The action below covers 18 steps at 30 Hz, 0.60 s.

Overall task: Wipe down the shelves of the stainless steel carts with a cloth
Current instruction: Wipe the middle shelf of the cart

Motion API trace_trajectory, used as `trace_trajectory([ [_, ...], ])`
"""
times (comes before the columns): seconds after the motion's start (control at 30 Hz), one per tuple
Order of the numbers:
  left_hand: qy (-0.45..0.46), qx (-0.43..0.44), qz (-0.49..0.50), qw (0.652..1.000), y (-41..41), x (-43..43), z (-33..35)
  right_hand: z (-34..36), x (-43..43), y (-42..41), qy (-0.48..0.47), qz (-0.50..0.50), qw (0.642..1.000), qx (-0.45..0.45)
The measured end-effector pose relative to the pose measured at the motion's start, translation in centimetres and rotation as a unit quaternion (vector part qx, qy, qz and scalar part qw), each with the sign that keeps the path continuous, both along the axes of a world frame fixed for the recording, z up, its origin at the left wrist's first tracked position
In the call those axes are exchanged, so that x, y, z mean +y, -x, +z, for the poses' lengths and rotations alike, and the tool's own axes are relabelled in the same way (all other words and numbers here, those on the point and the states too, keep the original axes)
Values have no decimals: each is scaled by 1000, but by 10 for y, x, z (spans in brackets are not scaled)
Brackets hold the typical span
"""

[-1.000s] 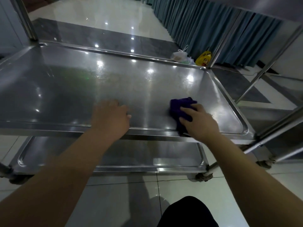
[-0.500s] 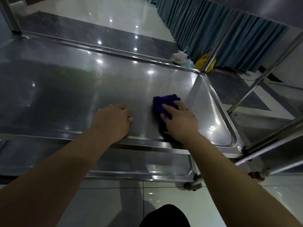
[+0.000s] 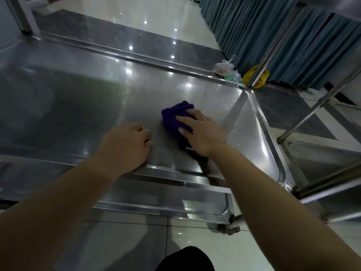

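Note:
A stainless steel cart shelf (image 3: 82,98) fills the middle of the head view, with a raised rim all round. A dark purple cloth (image 3: 173,118) lies bunched on the shelf right of centre. My right hand (image 3: 203,133) presses flat on the cloth with fingers spread over it. My left hand (image 3: 125,145) rests on the shelf near its front rim, just left of the cloth, fingers loosely curled and holding nothing. A lower shelf (image 3: 175,200) of the same cart shows beneath the front edge.
A second steel cart (image 3: 322,153) stands close on the right, its posts rising across the view. Plastic bags, white (image 3: 222,68) and yellow (image 3: 261,78), lie on the floor by teal curtains (image 3: 273,36) beyond the far right corner. Glossy tiled floor surrounds the cart.
My right hand has slid the cloth leftward along the shelf, away from the right rim. The view has shifted right and closer. My left hand has stayed at the front rim.

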<state>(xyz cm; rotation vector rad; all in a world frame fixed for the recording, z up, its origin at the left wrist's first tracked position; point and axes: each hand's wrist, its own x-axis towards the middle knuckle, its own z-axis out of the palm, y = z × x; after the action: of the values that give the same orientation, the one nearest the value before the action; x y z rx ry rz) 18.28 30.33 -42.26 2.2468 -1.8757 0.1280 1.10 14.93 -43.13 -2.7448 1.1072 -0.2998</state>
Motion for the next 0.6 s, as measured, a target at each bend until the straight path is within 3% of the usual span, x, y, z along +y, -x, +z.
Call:
trace_trajectory([
  [0.07,-10,5,4,1000,1,1,2,4,-18,30,-41,13,998,-40],
  [0.13,-26,1,9,1000,5,-1,5,10,-40,68,-28,-149,988,-41],
  [0.2,-47,7,21,999,8,-5,10,17,-46,91,-3,-338,941,-9],
  [0.23,-64,12,29,997,10,-8,14,17,-41,90,9,-378,926,17],
  [0.3,-93,6,34,995,14,-16,21,14,-23,75,17,-345,938,43],
  [0.47,-87,57,-76,992,45,-31,8,2,10,83,19,-81,996,30],
  [0.53,-93,45,-83,991,53,-32,-5,9,-12,107,2,-103,994,30],
  [0.6,-71,34,-79,994,55,-31,-10,15,-37,129,10,-233,971,56],
])
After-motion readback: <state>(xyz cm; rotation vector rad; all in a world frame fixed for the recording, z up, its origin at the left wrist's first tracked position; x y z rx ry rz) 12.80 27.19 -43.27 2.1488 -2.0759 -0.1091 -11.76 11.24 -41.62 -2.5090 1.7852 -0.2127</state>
